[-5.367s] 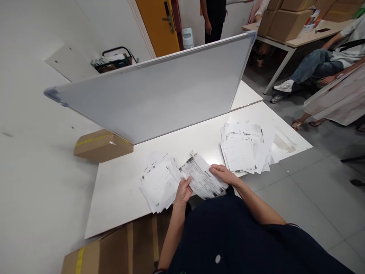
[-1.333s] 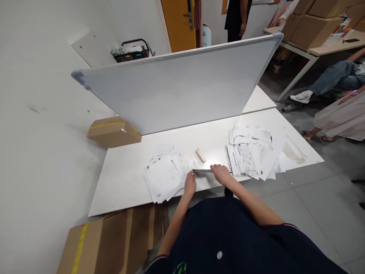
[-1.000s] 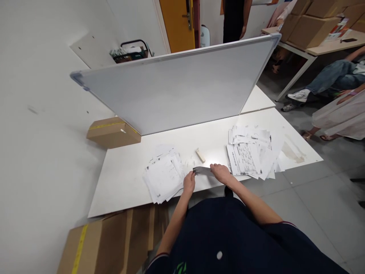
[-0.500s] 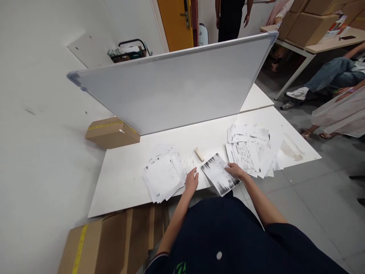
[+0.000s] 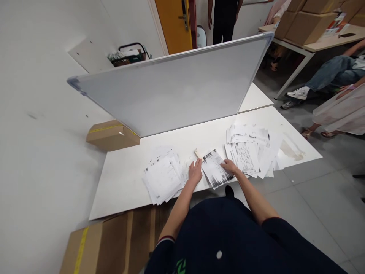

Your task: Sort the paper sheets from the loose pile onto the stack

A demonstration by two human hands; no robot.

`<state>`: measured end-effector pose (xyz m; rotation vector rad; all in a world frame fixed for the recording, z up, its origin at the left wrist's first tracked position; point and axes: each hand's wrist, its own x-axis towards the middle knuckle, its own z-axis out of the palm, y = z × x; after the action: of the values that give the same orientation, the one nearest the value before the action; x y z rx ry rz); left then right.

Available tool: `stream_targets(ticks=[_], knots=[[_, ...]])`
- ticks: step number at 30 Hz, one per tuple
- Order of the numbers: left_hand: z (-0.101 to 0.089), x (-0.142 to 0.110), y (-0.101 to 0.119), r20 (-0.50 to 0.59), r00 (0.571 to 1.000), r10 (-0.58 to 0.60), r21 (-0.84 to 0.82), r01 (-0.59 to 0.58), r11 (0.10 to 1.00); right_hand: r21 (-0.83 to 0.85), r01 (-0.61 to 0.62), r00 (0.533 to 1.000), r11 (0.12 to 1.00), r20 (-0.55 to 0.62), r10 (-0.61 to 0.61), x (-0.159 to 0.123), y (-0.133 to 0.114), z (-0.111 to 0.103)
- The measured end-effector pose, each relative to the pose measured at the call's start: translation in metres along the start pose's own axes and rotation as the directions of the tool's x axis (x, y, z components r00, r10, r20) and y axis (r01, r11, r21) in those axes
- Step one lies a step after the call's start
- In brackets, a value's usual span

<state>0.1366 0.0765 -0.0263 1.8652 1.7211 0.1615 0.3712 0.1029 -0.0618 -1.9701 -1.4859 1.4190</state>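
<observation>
My right hand (image 5: 229, 166) grips the right edge of a printed sheet of paper (image 5: 215, 169), whose two ends carry dark streaks; whether more sheets lie beneath it cannot be seen. My left hand (image 5: 195, 171) is open, fingers stretched forward, just left of that sheet. Its fingertips reach the near end of a small beige object shaped like a stapler (image 5: 196, 152), partly hidden by them. Left of my left hand lies a loose pile of papers (image 5: 163, 178). A second, spread pile of printed papers (image 5: 245, 156) lies beyond my right hand.
A large whiteboard (image 5: 176, 91) stands tilted along the back of the white table (image 5: 114, 190). A cardboard box (image 5: 114, 137) sits at its left end, and more cardboard (image 5: 114, 239) is below the front edge. Other people stand and sit behind and to the right.
The paper, earlier held upright by both hands, was turned flat and stayed in my right hand. My left hand let go of it and moved forward to the beige object.
</observation>
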Motion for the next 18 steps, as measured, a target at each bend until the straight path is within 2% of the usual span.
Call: stream_targets(ticks=[7, 11, 13, 15, 16, 18], knots=[[0.011, 0.01, -0.002, 0.098, 0.995, -0.002, 0.127, -0.011, 0.992, -0.092, 0.022, 0.999, 0.995, -0.033, -0.025, -0.001, -0.005, 0.001], [0.013, 0.009, -0.003, 0.091, 0.996, -0.01, 0.071, 0.003, 0.997, -0.144, 0.032, 0.997, 0.989, -0.064, -0.042, -0.005, -0.012, -0.001], [0.011, 0.005, -0.001, 0.05, 0.999, -0.02, -0.042, 0.022, 0.999, -0.17, 0.033, 0.993, 0.985, -0.108, -0.052, -0.009, -0.017, -0.007], [0.009, -0.001, 0.003, -0.008, 0.996, -0.09, -0.275, 0.085, 0.958, -0.189, 0.027, 0.981, 0.982, -0.182, -0.063, -0.015, -0.023, -0.013], [0.008, -0.005, 0.005, -0.015, 0.986, -0.163, -0.435, 0.14, 0.889, -0.199, 0.021, 0.972, 0.98, -0.224, -0.067, -0.02, -0.026, -0.016], [0.006, -0.015, 0.008, 0.05, 0.951, -0.304, -0.696, 0.252, 0.673, -0.189, 0.021, 0.95, 0.982, -0.303, -0.079, -0.03, -0.032, -0.017]])
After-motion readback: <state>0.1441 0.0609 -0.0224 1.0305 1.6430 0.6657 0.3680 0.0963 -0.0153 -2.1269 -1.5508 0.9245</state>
